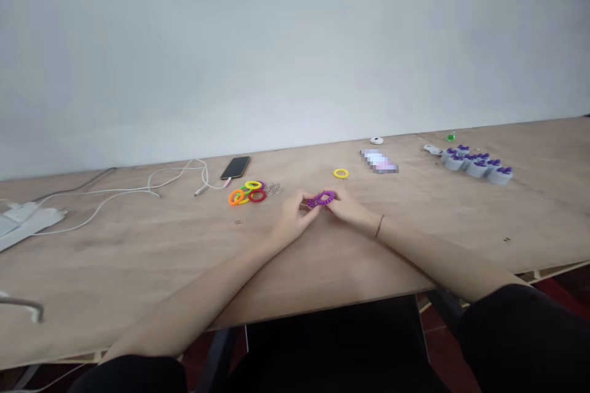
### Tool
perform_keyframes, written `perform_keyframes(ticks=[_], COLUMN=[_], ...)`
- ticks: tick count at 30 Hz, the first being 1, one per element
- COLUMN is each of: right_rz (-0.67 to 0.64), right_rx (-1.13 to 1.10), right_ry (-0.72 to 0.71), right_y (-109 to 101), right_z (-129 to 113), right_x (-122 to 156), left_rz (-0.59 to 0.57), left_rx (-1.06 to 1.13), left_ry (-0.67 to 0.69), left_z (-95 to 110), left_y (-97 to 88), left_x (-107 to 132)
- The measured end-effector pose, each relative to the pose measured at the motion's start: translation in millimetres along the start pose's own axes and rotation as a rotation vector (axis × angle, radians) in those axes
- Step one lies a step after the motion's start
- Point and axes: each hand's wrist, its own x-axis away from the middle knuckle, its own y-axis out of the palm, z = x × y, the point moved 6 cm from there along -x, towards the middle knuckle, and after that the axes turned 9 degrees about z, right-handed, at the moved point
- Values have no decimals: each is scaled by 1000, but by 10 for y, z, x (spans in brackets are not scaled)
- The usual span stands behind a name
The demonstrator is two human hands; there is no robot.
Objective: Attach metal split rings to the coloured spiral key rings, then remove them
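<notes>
- Hands: the left hand [292, 219] and right hand [351, 207] sit close together mid-table, fingers curled inward, not spread. Both pinch the purple coil band [321, 199] from opposite sides (exact finger grip is partly hidden, band is small in view).
- Purple coil band: held just above or against the table, between the 2 hands; it looks twisted or stretched a little, can't tell which.
- Right wrist: a thin dark bracelet [379, 226] sits on it.
- Nearest loose item: a yellow coil band [341, 174] lies alone on the table, just ahead of the right hand, not touching it.
- Left of the hands: a small pile of coil bands [246, 194] in orange, yellow, green and red, overlapping, with a tangle of silver wire loops [273, 189] just beside it.

REST
- Surface: a plywood table [138, 252] runs across the view, against a pale wall [295, 43].
- Beyond the pile: a black smartphone [235, 167] lies near a white charging cable [152, 187] that trails left to a white flat object [27, 224].
- Far right: a row of grey cups with purple tops [477, 165], with a small green item [450, 137] behind it.
- Middle back: a pixelated blurred object [378, 161] and a small white round item [377, 140].
</notes>
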Motion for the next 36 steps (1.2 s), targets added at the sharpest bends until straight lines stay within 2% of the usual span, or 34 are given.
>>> perform_keyframes(ticks=[3, 6, 11, 14, 18, 23, 36], right_rz=[27, -9, -185, -216, -152, -86, 37], right_rx=[-61, -113, -82, 20, 105, 164, 69], right_ry=[131, 225, 89, -7, -90, -117, 76], right_y=[20, 34, -17, -58, -62, -29, 8], right_z=[119, 183, 82, 43, -20, -73, -10], right_x=[-2, 14, 4, -7, 3, 24, 24], left_rz=[10, -6, -133, -173, -138, -80, -14], left_rx=[-32, -24, 19, -37, -108, -113, -149], left_ry=[21, 17, -73, -107, -87, -54, -6], left_z=[45, 47, -41, -75, -65, -35, 31], left_y=[0, -4, 13, 25, 26, 15, -12], left_x=[-1, 2, 23, 28, 15, 13, 6])
